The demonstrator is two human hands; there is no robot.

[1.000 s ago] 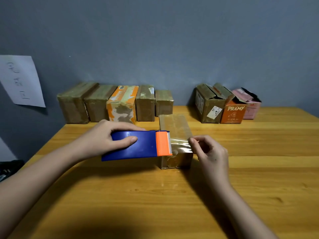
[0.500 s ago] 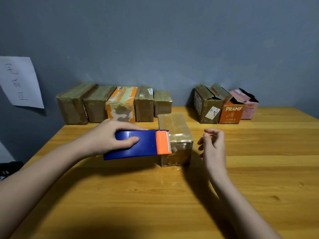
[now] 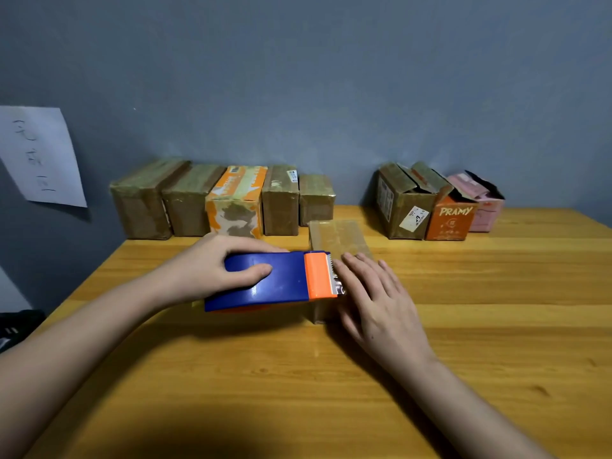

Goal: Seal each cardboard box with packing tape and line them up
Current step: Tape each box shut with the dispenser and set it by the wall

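Box (image 3: 337,238) sits mid-table, just in front of the 5 sealed ones. Left hand (image 3: 212,265) grips the tape dispenser (image 3: 271,281) against it; right hand (image 3: 371,293) lies flat, fingers straight, pressing the top. Looks light, stiff, tape-slick, so I'd grab both long sides.

The wooden table (image 3: 496,326) holds a row of five taped boxes (image 3: 231,202) by the wall, three open boxes (image 3: 440,207) to the right, and one taped box (image 3: 337,236) nearer, maybe touching the row.
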